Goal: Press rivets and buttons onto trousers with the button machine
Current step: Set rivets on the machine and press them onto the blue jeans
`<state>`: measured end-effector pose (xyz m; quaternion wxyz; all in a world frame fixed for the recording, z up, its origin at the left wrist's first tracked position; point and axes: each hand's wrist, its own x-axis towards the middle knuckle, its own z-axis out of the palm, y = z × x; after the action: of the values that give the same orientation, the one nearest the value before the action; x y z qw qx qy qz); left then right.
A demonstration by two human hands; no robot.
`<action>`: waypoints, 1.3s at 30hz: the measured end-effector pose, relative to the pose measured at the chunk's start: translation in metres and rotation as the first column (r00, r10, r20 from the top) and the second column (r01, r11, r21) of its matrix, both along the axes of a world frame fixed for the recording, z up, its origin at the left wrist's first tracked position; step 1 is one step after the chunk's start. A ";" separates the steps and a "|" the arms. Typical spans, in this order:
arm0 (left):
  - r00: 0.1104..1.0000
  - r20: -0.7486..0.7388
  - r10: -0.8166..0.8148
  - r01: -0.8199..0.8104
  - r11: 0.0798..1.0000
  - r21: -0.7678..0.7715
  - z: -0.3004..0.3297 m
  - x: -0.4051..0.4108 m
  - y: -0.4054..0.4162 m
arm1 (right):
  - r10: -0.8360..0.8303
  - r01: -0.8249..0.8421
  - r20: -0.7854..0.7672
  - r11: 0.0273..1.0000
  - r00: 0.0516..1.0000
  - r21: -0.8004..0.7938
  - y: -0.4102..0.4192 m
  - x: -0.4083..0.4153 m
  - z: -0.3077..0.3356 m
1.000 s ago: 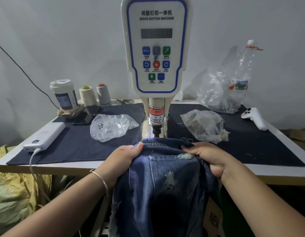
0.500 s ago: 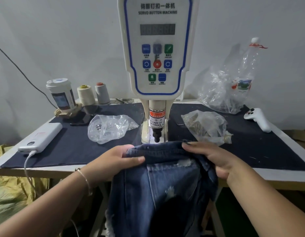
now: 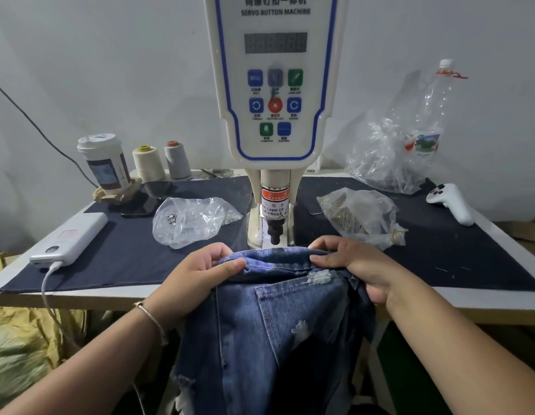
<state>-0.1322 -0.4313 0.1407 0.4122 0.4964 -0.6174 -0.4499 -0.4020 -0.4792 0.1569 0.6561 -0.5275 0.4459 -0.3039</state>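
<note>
Step in hand, as I judge it: lining up the waistband of the faded blue denim trousers [image 3: 278, 319] under the black punch tip [image 3: 274, 232] of the white servo button machine [image 3: 275, 85].

My left hand [image 3: 197, 274] grips the band's left part, thumb on top, fingers curled over the far edge. My right hand [image 3: 356, 265] grips the right part the same way. The band runs between my hands, its middle just near of the punch; the rest hangs off the near edge of the tabletop [image 3: 470, 307].

To do it well: keep the band flat and taut, one smooth layer stack, slide it far-ward until the mark sits under the tip. Keep fingertips out to either side, as the warning label [image 3: 273, 205] demands.

Whether a rivet is loaded, I cannot tell.
</note>
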 end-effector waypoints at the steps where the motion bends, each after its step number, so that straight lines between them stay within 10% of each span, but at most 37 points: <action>1: 1.000 0.011 0.010 -0.010 1.000 -0.019 0.001 0.000 -0.003 | -0.018 0.018 0.001 1.000 1.000 0.002 -0.002 0.002 0.002; 9: 0.972 0.208 0.112 -0.111 0.994 -0.020 0.007 -0.002 -0.045 | -0.233 0.226 -0.108 0.972 0.967 -0.071 -0.025 0.014 0.006; 12: 0.943 0.315 -0.106 0.061 0.987 0.151 0.015 0.007 -0.055 | -0.295 0.255 -0.190 0.944 0.936 -0.210 -0.027 0.019 0.001; 16: 0.892 0.082 -0.444 0.331 0.766 0.552 0.027 0.032 -0.062 | -0.313 0.186 -0.356 0.919 0.881 -0.347 -0.029 0.021 -0.002; 21: 0.923 -0.156 -0.351 0.382 0.804 0.455 0.008 0.038 -0.057 | -0.326 0.130 -0.427 0.895 0.843 -0.426 -0.037 0.021 -0.004; 26: 0.932 -0.340 -0.125 0.239 0.918 0.317 -0.009 0.033 -0.050 | -0.291 0.190 -0.378 0.941 0.879 -0.281 -0.049 0.025 -0.006; 33: 0.963 0.212 0.167 -0.223 0.936 0.273 0.017 0.011 -0.066 | -0.023 0.030 -0.245 0.999 0.969 0.026 -0.049 0.002 0.003; 39: 0.980 0.161 0.113 -0.153 0.953 0.261 0.015 -0.002 -0.060 | 0.122 -0.087 -0.198 0.980 0.973 0.178 -0.049 -0.019 -0.005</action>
<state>-0.1337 -0.4914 0.1559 0.3236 0.6202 -0.5430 -0.4646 -0.4214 -0.5282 0.1516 0.6632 -0.5221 0.5075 -0.1734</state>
